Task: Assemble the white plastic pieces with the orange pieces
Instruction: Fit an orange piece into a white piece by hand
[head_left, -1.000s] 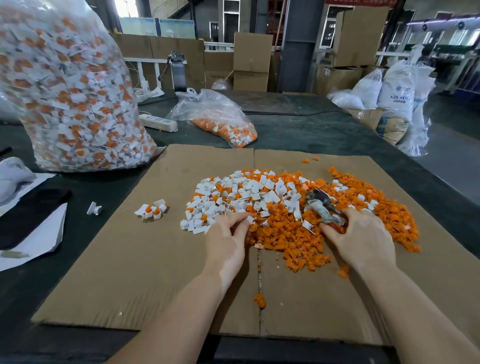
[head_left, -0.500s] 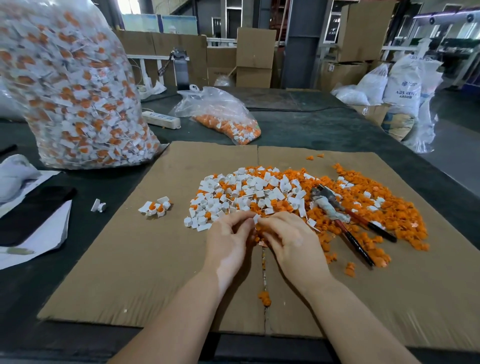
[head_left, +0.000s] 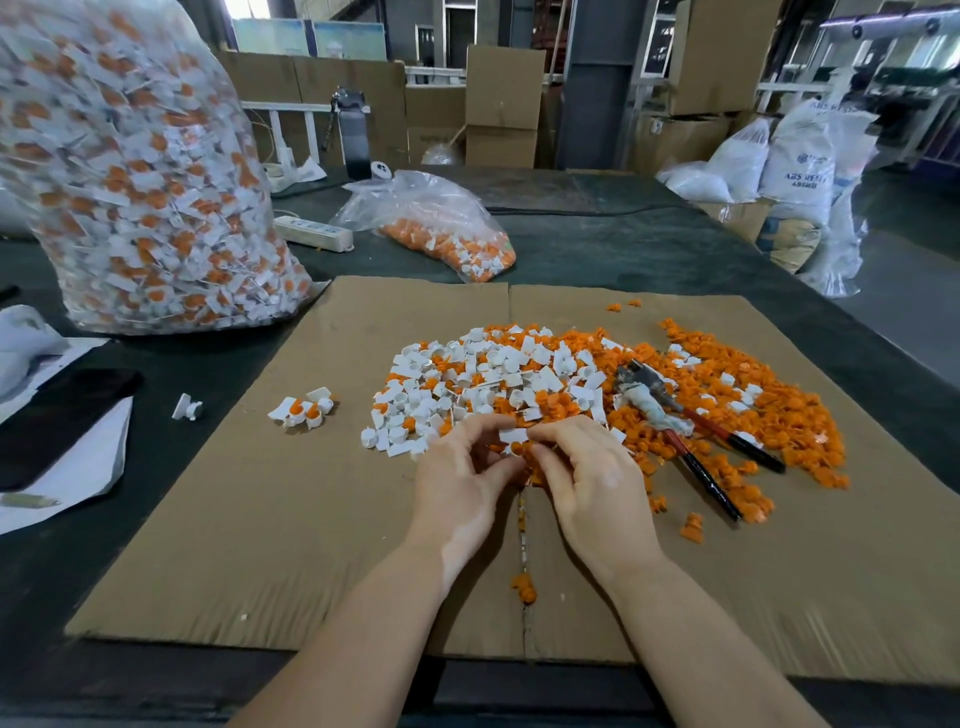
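From the head view, both hands were seen together over the near edge of the mixed pile (head_left: 545, 395) on the cardboard sheet (head_left: 260, 519). A white piece (head_left: 513, 435) was pinched between the curled fingers of the left hand (head_left: 460, 486) and those of the right hand (head_left: 597, 483), with an orange piece (head_left: 517, 448) held just beneath it, touching it; whether the two were fully seated could not be told, the joint being hidden by fingertips. A small group of joined parts (head_left: 303, 409) was noted lying apart to the left of the pile, and a pair of pliers (head_left: 680, 431) was observed resting on the orange parts to the right. A large bag of parts (head_left: 140, 171) stood behind on the left. It was judged that the small pieces could slip from the pinch and be lost in the pile directly below, or be pressed together askew, since alignment was being done largely by touch.
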